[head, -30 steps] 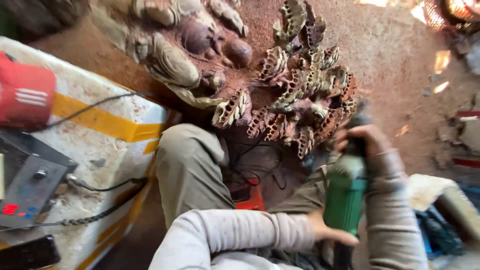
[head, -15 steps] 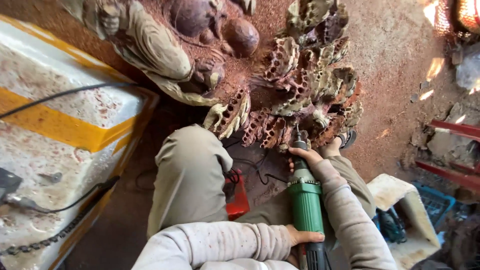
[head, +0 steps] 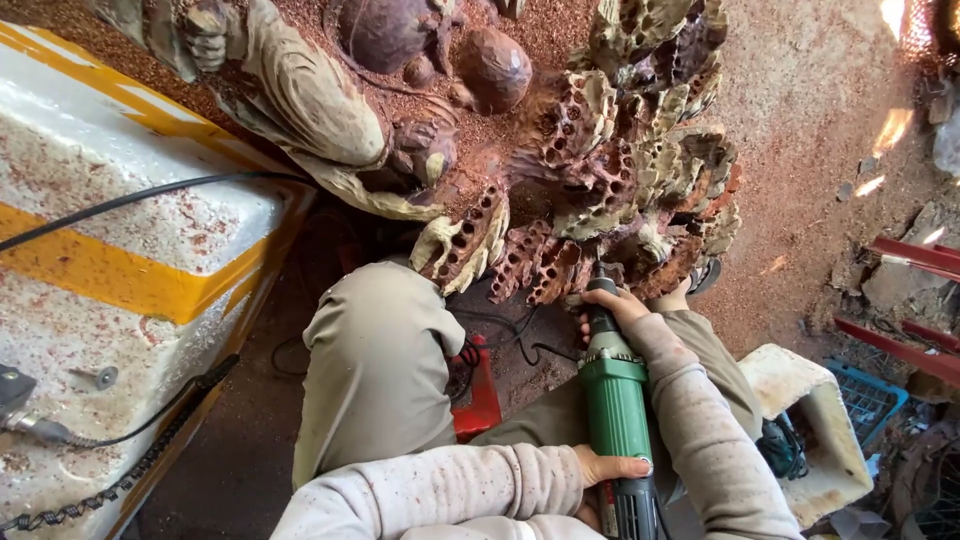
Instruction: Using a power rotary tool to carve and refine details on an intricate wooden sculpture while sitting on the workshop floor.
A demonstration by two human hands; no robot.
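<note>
Blue crate [head: 868,400] at right edge, contents too dark to tell. Right hand [head: 622,306] fingers wrapped tight round the neck of the green power grinder [head: 614,400]; left hand [head: 600,468] fingers closed on its rear body. Grinder tip touches the lower edge of the holed wood carving [head: 600,160], above the knees.

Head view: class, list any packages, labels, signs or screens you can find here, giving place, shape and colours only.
No screen or sign shows.
White foam box: left, blocky, banded with yellow tape.
Blue crate: lower right, latticed plastic.
Pale foam block: beside the crate, chipped.
Any label on the green power tool is too small to tell.
</note>
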